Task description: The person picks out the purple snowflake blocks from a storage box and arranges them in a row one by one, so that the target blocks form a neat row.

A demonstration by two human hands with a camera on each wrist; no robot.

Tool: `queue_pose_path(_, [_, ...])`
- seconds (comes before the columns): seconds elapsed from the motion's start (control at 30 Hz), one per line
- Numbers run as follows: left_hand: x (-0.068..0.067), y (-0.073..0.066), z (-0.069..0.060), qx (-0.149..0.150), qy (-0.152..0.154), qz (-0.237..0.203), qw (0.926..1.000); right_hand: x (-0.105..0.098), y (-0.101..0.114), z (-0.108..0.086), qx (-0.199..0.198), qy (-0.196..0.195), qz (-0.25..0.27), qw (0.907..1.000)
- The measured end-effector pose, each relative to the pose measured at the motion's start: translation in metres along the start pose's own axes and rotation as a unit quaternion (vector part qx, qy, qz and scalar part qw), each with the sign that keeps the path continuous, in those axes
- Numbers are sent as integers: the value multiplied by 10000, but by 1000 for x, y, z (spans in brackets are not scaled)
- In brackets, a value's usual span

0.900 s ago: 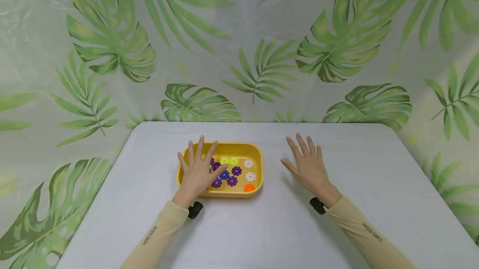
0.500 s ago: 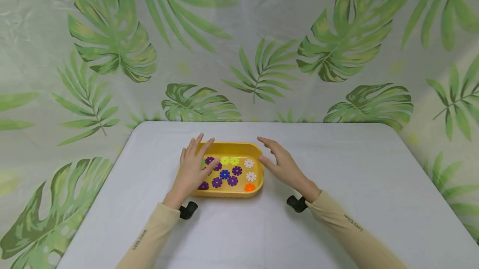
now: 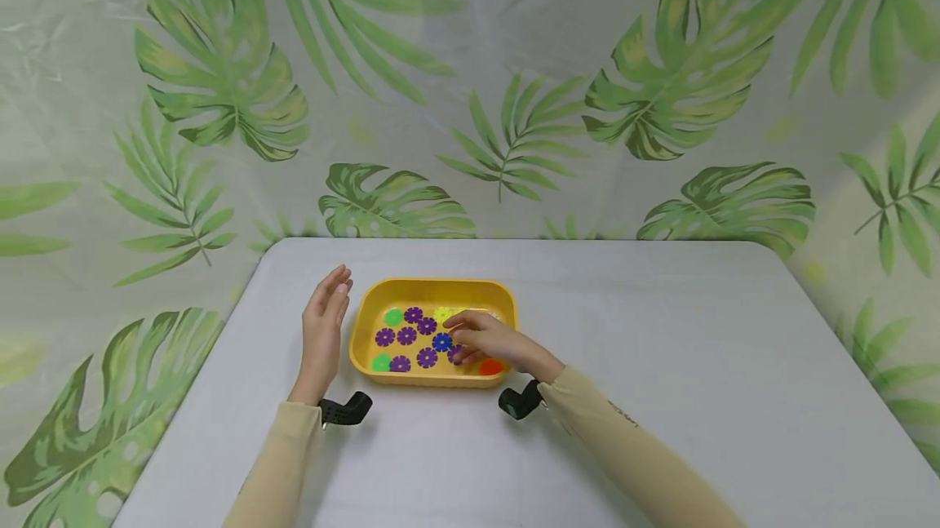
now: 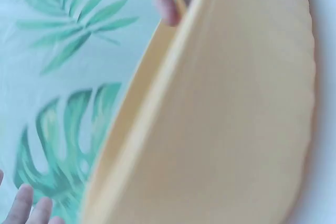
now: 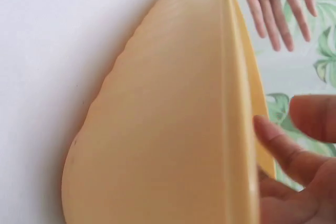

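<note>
A yellow plastic tray (image 3: 433,379) holds several flat, notched snowflake-like discs, among them a blue disc (image 3: 441,342), purple discs (image 3: 427,357), green discs (image 3: 393,317), yellow-green discs (image 3: 444,313) and an orange disc (image 3: 490,367). My right hand (image 3: 499,342) reaches over the tray's right side, fingers bent loosely above the discs and covering some. In the right wrist view its thumb and forefinger stand apart; other fingers dip behind the tray wall (image 5: 173,108). Left of the tray, my left hand (image 3: 321,340) is raised with extended fingers, holding nothing.
A white-covered table (image 3: 661,365) carries the tray left of its middle. Behind it hangs a leaf-patterned cloth (image 3: 529,46). Black wrist cameras sit below the left wrist (image 3: 347,410) and the right wrist (image 3: 520,400).
My right hand has moved left from the bare table to above the tray's discs. My left hand has withdrawn leftward from over the tray and turned edge-on, uncovering green and purple discs.
</note>
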State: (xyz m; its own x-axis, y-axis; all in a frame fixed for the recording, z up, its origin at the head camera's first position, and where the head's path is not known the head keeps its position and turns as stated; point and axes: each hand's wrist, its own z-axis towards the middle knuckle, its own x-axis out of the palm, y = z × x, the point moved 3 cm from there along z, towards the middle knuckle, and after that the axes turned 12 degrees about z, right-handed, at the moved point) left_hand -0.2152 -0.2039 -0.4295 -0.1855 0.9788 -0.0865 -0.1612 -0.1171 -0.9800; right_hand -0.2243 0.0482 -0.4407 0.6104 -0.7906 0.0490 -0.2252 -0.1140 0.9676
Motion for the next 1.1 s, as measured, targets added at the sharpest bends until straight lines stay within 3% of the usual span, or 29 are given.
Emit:
queue_pose_path(0.13, [-1, 24, 3, -564, 339, -672, 9956, 4, -6, 7, 425, -332, -117, 9985])
queue_pose_path(0.27, [2, 40, 3, -1098, 691, -840, 9880, 7, -10, 12, 662, -587, -331, 9955])
queue_pose_path(0.37, [5, 48, 3, -1318, 869, -872, 9836, 8, -14, 17, 694, -657, -423, 9945])
queue_pose_path(0.6, [7, 57, 2, -1326, 765, -387, 9875, 10, -18, 22, 453, -931, -878, 9907])
queue_pose_path(0.73, [9, 60, 2, -1366, 701, -321, 9876, 8, -14, 21, 231, -847, -1033, 9908])
queue_pose_path(0.93, [10, 62, 2, -1381, 662, -232, 9879, -5, 1, 6, -185, -586, -524, 9967])
queue_pose_path(1.1, [10, 62, 2, -1302, 667, -111, 9892, -31, 13, -13, -431, -740, -246, 9960])
